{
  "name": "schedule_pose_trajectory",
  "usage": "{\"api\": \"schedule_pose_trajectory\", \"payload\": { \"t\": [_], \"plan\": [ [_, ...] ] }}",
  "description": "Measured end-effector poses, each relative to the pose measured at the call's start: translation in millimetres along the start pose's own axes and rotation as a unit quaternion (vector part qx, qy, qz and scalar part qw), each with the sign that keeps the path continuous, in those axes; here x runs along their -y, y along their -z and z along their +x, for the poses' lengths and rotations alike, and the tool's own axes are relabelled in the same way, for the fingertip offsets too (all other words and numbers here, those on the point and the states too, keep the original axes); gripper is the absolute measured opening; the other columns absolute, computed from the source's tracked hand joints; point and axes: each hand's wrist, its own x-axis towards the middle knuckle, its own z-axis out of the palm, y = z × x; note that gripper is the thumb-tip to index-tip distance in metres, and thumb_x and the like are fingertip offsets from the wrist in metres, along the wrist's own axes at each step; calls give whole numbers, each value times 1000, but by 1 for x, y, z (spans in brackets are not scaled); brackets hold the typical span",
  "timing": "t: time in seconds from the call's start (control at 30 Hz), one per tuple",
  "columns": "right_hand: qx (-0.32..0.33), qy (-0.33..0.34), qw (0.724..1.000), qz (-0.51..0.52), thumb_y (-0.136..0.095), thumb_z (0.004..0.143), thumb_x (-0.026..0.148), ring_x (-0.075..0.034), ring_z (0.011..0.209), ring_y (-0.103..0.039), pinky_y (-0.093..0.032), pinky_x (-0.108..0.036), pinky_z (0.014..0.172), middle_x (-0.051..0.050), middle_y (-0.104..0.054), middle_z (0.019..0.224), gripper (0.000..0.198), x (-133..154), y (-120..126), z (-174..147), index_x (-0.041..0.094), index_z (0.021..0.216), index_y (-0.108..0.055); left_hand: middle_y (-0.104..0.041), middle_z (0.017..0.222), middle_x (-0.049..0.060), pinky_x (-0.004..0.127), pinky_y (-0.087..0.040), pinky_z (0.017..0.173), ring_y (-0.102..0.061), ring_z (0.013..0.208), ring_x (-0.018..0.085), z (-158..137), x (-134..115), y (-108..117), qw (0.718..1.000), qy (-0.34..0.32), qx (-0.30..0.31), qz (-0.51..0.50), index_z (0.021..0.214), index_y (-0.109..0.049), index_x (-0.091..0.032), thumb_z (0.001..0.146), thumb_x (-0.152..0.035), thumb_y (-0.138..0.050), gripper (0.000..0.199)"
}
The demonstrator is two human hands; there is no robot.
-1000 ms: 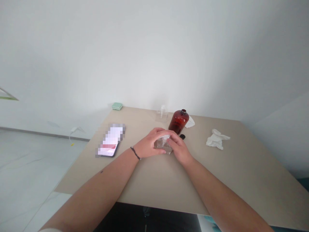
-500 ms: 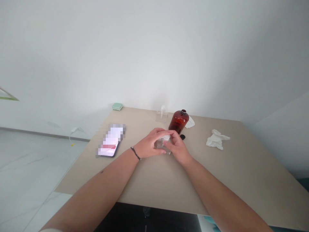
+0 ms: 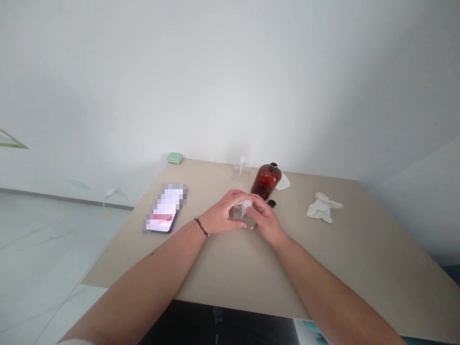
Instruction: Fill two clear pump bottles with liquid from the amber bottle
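Note:
A small clear square bottle point(image 3: 241, 218) stands on the table between my hands. My left hand point(image 3: 220, 214) is wrapped round its left side, with the thumb along the front and the fingers arched over the far side. My right hand point(image 3: 268, 223) closes on the white pump top point(image 3: 246, 204), its thumb on the near side; the far fingertips are partly hidden. Just behind my hands is a brown-red bottle point(image 3: 266, 181), uncapped and about half full of dark contents. Its black cap point(image 3: 272, 204) lies close to my right hand.
Another clear pump bottle point(image 3: 241, 169) stands near the wall. A phone point(image 3: 166, 208) with a lit, blurred screen lies on the left, and a green case point(image 3: 175, 158) sits at the far left corner. Crumpled tissue point(image 3: 323, 208) lies right; another tissue point(image 3: 283, 181) is behind the brown-red bottle.
My right thumb and fingers have shifted slightly around the pump top, leaving more of the top and the bottle's front visible. Both hands keep their hold.

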Motion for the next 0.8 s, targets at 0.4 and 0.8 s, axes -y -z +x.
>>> {"api": "schedule_pose_trajectory", "payload": {
  "t": [0.4, 0.8],
  "plan": [
    [5, -12, 999, 40, -72, 83, 47, -19, 92, -61, -48, -37, 86, -1, -65, 101, 30, -9, -5, -1, 27, 103, -60, -66, 113, 7, 36, -46, 99, -61, 109, 22, 2, -3, -6, 979, 126, -107, -117, 110, -66, -23, 95, -44, -56, 28],
    [14, -1, 999, 31, -72, 83, 45, -21, 99, -60, -46, -39, 92, -2, -64, 106, 30, -1, -2, -2, 29, 106, -61, -61, 118, 10, 35, -50, 92, -63, 106, 22, 0, -13, -19, 953, 151, -207, -161, 86, -65, -18, 86, -39, -68, 21]
  ]
}}
